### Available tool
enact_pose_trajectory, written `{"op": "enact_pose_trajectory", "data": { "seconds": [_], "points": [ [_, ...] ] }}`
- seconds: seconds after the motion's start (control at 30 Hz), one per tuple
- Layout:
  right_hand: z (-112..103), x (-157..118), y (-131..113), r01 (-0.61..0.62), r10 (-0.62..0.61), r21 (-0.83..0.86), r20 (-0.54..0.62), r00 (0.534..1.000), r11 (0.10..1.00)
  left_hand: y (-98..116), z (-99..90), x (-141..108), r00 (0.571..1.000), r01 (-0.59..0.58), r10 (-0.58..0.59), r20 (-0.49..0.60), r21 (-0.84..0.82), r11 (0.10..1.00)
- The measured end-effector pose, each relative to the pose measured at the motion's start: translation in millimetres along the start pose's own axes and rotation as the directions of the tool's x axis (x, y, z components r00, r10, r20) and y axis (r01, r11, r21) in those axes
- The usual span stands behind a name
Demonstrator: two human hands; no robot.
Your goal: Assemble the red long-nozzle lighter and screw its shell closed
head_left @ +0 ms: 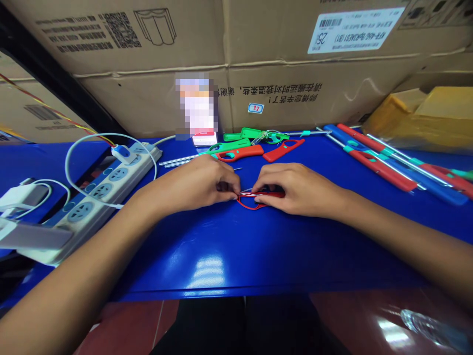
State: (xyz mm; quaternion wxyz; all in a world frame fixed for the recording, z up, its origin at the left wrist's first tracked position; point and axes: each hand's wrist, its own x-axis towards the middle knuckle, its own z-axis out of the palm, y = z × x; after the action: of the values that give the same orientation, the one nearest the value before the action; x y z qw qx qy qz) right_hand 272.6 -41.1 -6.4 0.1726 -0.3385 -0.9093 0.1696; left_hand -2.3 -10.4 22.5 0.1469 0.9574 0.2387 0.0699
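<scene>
A red half shell of a stick lighter point(248, 205), with a loop-shaped trigger guard, lies on the blue table between my hands. Thin pale wires point(248, 194) run across its top edge. My left hand point(209, 182) is closed, thumb and forefinger pinched at the shell's left end where the wires meet it. From the other side, my right hand point(291, 187) closes its thumb and forefinger about the shell and wires, covering the right part. Just beyond my hands lie a green lighter shell point(231, 146), an orange-red lighter shell point(242, 153) and another red shell piece point(283, 150).
Several red and blue lighters with metal tubes point(380, 160) lie at the right. A power strip point(107, 192) with plugs and white cables occupies the left. A lit phone point(199, 108) leans against a large cardboard box point(148, 93) at the back. An open carton point(436, 113) stands far right.
</scene>
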Motion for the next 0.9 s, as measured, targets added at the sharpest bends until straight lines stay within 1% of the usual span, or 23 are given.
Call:
{"op": "enact_pose_trajectory", "data": {
  "seconds": [0.3, 0.37, 0.53, 0.73, 0.9],
  "points": [
    [0.3, 0.1, -0.7, -0.001, 0.001, -0.001, -0.017, 1.000, 1.000, 4.6, 0.8, 0.6, 0.999, 0.034, -0.034, 0.016, 0.011, 0.999],
    [-0.1, -0.4, -1.0, 0.008, -0.008, -0.014, -0.017, 1.000, 1.000, 5.8, 0.7, 0.7, 1.000, 0.021, -0.021, 0.021, 0.017, 1.000],
    [-0.5, -2.1, -3.0, 0.049, -0.049, -0.100, 0.000, 0.999, 0.994, 5.0, 0.1, 0.6, 0.998, -0.053, 0.051, 0.044, 0.044, 0.998],
    [-0.4, -4.5, -5.6, 0.112, -0.109, -0.250, 0.025, 0.994, 0.962, 4.3, 0.6, -1.0, 0.997, -0.064, 0.061, 0.040, 0.085, 0.994],
    [-0.9, -4.8, -5.8, 0.126, -0.125, -0.267, 0.023, 0.992, 0.955, 6.4, 5.6, 0.4, 0.997, -0.075, 0.076, -0.003, 0.097, 0.992]
  ]
}}
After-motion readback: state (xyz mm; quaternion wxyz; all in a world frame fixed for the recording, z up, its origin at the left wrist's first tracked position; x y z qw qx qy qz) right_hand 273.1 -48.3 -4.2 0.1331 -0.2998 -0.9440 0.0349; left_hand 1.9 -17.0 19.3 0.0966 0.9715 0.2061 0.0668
